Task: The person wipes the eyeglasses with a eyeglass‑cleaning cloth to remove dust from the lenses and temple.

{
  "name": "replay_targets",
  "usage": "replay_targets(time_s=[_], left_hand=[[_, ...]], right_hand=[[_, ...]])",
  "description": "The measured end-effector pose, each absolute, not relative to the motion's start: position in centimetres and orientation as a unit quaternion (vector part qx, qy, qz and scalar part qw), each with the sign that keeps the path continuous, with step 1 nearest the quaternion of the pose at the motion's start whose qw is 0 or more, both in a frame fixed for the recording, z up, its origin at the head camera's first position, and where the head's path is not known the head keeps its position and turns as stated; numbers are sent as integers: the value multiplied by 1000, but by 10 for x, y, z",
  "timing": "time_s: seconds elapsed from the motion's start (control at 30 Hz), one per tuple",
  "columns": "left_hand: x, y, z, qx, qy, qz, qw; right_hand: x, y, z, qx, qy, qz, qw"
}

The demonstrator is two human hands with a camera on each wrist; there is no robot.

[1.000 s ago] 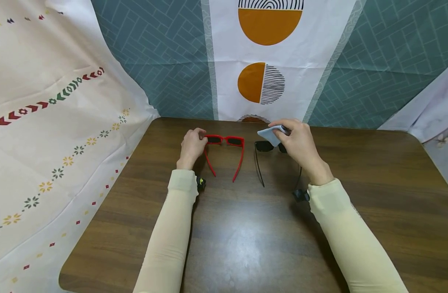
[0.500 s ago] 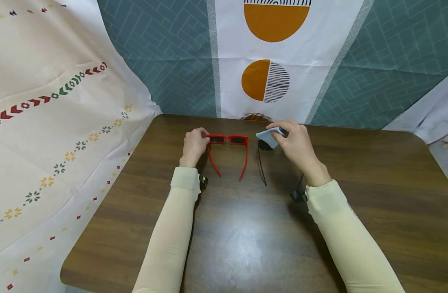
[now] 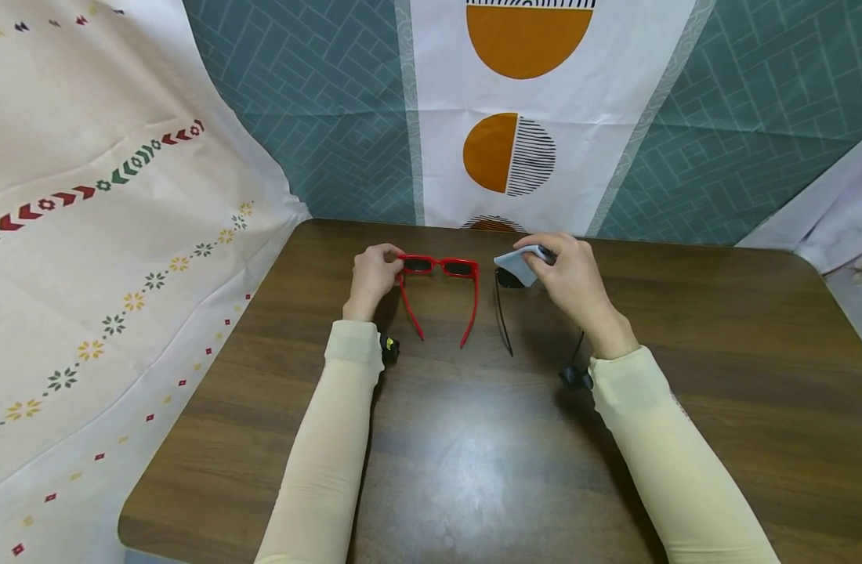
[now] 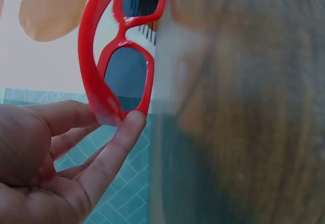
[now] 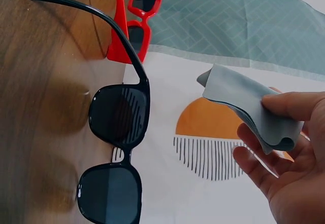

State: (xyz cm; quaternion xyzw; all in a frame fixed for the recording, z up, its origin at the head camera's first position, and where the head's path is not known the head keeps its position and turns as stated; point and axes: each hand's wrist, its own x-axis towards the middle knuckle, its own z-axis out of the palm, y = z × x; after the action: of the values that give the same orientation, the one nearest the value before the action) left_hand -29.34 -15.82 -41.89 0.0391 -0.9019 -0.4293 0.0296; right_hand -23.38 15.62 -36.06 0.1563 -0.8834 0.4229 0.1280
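Observation:
Red sunglasses (image 3: 439, 265) with dark lenses stand on the table, temples toward me. My left hand (image 3: 372, 276) pinches their left end, thumb and fingers at the hinge corner in the left wrist view, where the red frame (image 4: 151, 76) shows close up. To the right, black sunglasses (image 5: 116, 112) rest with their temples pointing my way; in the head view my right hand (image 3: 568, 274) partly covers them. That hand holds a folded light grey-blue cloth (image 5: 249, 102) between thumb and fingers, above and behind the black pair and apart from it in the right wrist view.
The brown wooden table (image 3: 431, 439) has rounded corners. Behind it hangs a teal and white cloth (image 3: 614, 110) with orange half circles. A cream embroidered cloth (image 3: 121, 258) drapes along the left side.
The whole head view has shifted slightly. My right hand with the cloth has shifted a little left over the black sunglasses, covering more of them. The left hand keeps its pinch on the red pair.

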Motion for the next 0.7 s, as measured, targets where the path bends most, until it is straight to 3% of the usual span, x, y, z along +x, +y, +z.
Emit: replay_targets(time_s=[0.2,0.7], left_hand=[[-294,-162,-416,32,-860,-509,2],[-291,-166,-415,37,-837,-542,-57]], right_hand=[[-233,156,-361,159,-886,417,128],[-233,155,-364,162,-888,413,122]])
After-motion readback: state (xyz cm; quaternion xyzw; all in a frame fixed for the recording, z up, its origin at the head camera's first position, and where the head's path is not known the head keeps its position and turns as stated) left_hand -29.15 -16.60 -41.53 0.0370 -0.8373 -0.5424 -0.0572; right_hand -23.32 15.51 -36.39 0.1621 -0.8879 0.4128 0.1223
